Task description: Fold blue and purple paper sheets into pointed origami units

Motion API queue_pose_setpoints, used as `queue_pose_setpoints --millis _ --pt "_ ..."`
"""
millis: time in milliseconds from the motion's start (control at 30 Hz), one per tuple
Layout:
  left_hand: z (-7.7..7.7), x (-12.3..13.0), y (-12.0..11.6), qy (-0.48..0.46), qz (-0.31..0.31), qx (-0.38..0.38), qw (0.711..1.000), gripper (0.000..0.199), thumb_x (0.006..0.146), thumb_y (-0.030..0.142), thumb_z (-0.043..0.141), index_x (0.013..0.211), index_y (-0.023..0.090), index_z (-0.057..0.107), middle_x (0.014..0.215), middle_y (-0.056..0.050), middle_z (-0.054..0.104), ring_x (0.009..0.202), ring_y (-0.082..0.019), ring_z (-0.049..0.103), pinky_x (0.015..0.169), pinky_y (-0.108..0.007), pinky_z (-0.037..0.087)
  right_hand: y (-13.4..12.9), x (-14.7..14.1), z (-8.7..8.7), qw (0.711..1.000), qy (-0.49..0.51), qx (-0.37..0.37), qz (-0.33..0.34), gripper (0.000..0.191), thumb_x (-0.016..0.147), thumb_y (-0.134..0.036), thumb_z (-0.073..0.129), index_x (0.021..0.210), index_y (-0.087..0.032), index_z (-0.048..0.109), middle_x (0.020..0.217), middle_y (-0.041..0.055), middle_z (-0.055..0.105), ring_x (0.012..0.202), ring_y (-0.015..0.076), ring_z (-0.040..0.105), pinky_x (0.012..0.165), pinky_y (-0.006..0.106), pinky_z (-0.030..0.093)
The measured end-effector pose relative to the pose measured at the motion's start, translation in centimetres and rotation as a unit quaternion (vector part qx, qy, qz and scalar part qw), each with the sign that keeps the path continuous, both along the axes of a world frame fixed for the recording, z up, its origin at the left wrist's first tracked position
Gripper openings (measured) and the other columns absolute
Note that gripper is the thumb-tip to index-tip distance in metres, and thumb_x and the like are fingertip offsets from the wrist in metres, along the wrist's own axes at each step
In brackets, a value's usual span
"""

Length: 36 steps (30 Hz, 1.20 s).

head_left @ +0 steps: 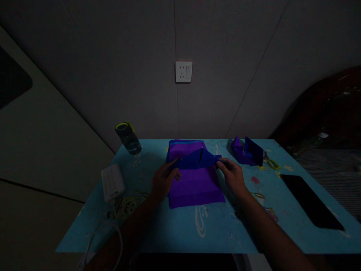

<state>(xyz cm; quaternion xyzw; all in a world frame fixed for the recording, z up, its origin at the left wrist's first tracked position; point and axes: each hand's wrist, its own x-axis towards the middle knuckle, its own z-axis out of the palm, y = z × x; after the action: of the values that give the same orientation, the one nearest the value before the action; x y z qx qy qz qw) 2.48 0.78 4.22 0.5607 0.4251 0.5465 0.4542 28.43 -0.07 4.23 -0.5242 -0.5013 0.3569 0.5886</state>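
A folded blue paper piece [191, 160], peaked in the middle with a dark slit there, is stretched between my two hands. My left hand [164, 180] pinches its left end, thumb and forefinger closed on it. At the opposite end, my right hand [231, 174] grips the tip between thumb and fingers. Below the folded piece lie purple paper sheets [194, 190], stacked flat, with a blue edge showing at the back. How the underside of the folded paper looks is hidden from me.
On the blue patterned table [180, 233], a water bottle [130, 141] and a white power bank [113, 182] with a cable stand left. Toward the right are folded paper shapes [252, 152], scissors [272, 162] and a black flat object [310, 201]. A wall socket [184, 72] is behind.
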Motion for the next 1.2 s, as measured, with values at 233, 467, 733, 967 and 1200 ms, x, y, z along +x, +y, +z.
queue_pose_setpoints --millis 233,467,733,967,1200 --pt "0.5 0.0 0.1 0.065 0.020 0.017 0.998 0.041 0.088 0.042 0.054 0.058 0.018 0.065 0.059 -0.003 0.068 0.056 -0.015 0.065 0.066 -0.029 0.053 0.0 -0.1 0.4 0.999 0.038 0.002 0.001 0.027 0.077 -0.043 0.072 0.091 -0.021 0.068 0.072 -0.0001 0.066 0.067 0.0157 0.061 0.068 0.029 0.049" --pt "0.2 0.2 0.4 -0.017 0.058 -0.035 0.998 0.050 0.082 0.037 0.065 0.126 0.016 0.054 0.056 0.005 0.067 0.049 -0.013 0.063 0.057 -0.025 0.052 -0.2 -0.9 0.5 0.994 0.111 -0.004 -0.014 0.047 0.072 -0.039 0.078 0.110 -0.026 0.055 0.063 -0.0071 0.060 0.062 0.0148 0.063 0.065 0.028 0.051" --pt "0.7 0.0 0.5 -0.054 0.122 -0.040 0.990 0.023 0.077 0.033 0.071 0.089 0.015 0.064 0.055 0.003 0.066 0.049 -0.013 0.064 0.056 -0.025 0.053 -0.6 -1.5 0.2 0.999 0.043 0.002 -0.011 0.025 0.073 -0.041 0.077 0.075 -0.020 0.063 0.062 -0.0013 0.066 0.057 0.0145 0.061 0.059 0.027 0.048" --pt "0.3 -0.3 0.6 -0.005 0.136 -0.028 0.990 0.039 0.076 0.033 0.072 0.110 0.016 0.069 0.080 -0.003 0.075 0.065 -0.016 0.070 0.070 -0.030 0.058 -0.9 -1.2 -0.1 1.000 0.015 -0.020 0.004 0.033 0.075 -0.043 0.076 0.098 -0.020 0.072 0.075 0.0030 0.074 0.070 0.0197 0.068 0.068 0.032 0.051" --pt "-0.5 -0.8 0.5 0.070 0.110 0.046 0.990 0.040 0.083 0.036 0.066 0.120 0.021 0.066 0.123 -0.009 0.065 0.077 -0.015 0.071 0.079 -0.031 0.059 -0.9 -0.9 -0.1 0.997 -0.072 0.033 -0.025 0.026 0.078 -0.038 0.072 0.099 -0.024 0.075 0.099 0.0051 0.075 0.090 0.0239 0.069 0.084 0.039 0.053"
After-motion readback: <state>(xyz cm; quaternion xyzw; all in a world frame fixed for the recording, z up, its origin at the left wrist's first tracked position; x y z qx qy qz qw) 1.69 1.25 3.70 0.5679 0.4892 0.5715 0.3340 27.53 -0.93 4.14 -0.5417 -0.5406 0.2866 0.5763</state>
